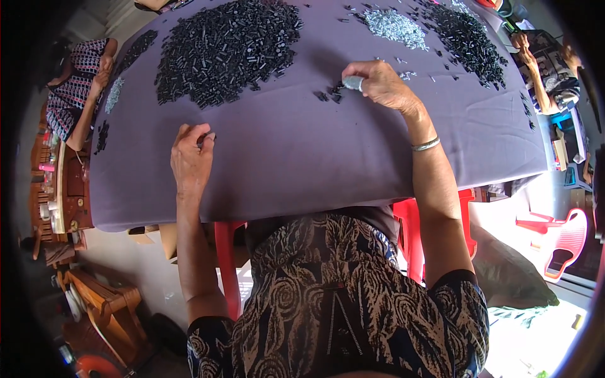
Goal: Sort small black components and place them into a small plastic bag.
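My left hand [191,157] is above the near left part of the table, its fingers curled in a pinch. A small dark piece [212,135] shows at the fingertips, too small to make out fully. Farther right, my right hand [386,87] grips a pale, translucent piece [353,82] between thumb and fingers; its exact kind is unclear. Just beside that hand lies a small cluster of black cylindrical parts [322,96]. A large pile of black cylindrical parts [230,50] spreads beyond my left hand. Small clear parts [396,28] are heaped beyond my right hand.
A grey-purple cloth [296,164] covers the table. Another black pile [469,44] lies at the far right. One person [79,88] sits at the left edge, another [548,69] at the right. Red plastic chairs [561,239] and a wooden stool [104,309] stand on the floor.
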Tool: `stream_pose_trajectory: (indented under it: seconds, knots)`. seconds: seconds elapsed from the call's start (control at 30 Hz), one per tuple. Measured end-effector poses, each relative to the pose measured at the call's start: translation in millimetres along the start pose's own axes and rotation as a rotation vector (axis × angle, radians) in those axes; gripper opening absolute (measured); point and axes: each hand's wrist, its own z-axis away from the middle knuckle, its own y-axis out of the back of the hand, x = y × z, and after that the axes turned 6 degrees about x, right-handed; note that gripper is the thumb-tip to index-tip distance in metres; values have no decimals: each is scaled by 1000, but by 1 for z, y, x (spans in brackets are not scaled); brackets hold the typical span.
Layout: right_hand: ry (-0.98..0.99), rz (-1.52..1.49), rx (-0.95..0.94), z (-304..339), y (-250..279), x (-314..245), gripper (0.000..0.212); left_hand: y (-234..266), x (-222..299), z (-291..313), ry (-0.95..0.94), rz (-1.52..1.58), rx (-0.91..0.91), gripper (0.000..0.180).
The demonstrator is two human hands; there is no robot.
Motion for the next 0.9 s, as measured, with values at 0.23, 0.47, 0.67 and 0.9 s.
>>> stream_pose_trajectory:
  seconds: [0.23, 0.47, 0.67, 0.9]
  knots:
    - [47, -29, 69, -2, 7, 11, 10, -14, 43, -13, -26, 256, -21, 11]
    - [159, 105, 41, -3, -6, 17, 10, -56, 98, -37, -174, 410, -95, 6]
    - [180, 275, 83, -2, -12, 9, 15, -112, 121, -45, -202, 539, -120, 13]
    - [80, -307, 42, 0, -7, 3, 6, -132, 116, -32, -26, 1085, -214, 21]
